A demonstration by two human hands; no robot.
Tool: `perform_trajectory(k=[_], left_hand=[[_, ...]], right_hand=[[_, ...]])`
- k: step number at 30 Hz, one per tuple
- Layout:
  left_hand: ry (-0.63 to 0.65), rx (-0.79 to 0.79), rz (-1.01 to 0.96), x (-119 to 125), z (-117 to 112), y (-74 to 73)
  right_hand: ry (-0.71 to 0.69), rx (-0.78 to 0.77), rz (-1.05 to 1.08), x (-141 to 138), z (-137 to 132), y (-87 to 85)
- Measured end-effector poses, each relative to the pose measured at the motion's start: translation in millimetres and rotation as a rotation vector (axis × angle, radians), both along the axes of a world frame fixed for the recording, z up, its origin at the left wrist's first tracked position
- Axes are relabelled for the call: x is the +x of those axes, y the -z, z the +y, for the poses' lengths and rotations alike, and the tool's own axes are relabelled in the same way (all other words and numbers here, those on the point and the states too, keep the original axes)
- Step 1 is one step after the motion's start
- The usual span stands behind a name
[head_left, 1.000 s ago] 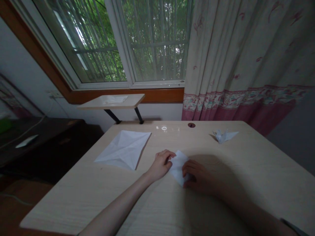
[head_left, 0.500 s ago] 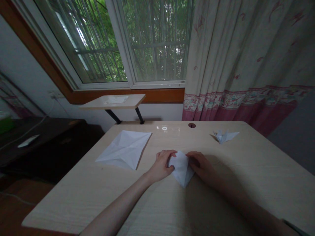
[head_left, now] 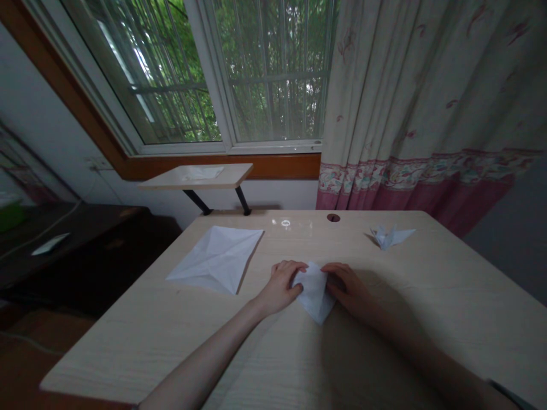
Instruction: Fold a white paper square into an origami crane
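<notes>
A small folded white paper (head_left: 315, 294) lies on the light wooden table (head_left: 384, 336), its point toward me. My left hand (head_left: 280, 286) rests on the paper's left edge with fingers curled and pressing it down. My right hand (head_left: 351, 290) holds the paper's right edge, its fingers bent over the upper corner. Both hands touch the paper at once.
A larger creased white sheet (head_left: 217, 259) lies flat at the left of the table. A finished folded paper figure (head_left: 390, 236) sits at the back right. A small raised shelf (head_left: 199, 175) stands by the window, a curtain (head_left: 427, 102) hangs at right, a dark cabinet (head_left: 64, 245) at left.
My right hand has moved from the paper's lower right up to its upper right edge. The paper has shifted slightly. My left hand has stayed in place.
</notes>
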State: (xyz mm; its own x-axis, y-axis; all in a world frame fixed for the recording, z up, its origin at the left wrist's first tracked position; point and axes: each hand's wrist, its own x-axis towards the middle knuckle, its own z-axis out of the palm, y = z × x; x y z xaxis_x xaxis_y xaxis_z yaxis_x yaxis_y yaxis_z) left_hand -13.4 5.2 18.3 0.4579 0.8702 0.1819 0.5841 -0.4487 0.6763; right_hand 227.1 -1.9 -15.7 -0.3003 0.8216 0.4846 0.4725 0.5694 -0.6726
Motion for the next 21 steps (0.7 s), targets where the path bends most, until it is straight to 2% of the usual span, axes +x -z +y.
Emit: perform_trajectory(k=[14,21], left_hand=[[-0.032,0.048,-0.079,1.6,4.4,7.1],[-0.006,0.025,-0.204,1.4,4.6,6.6]], right_hand=[[0.013,-0.021,-0.088,-2.1,-3.0,-9.1],[0.081,-0.108,-0.018,-3.4,-4.6,-5.4]])
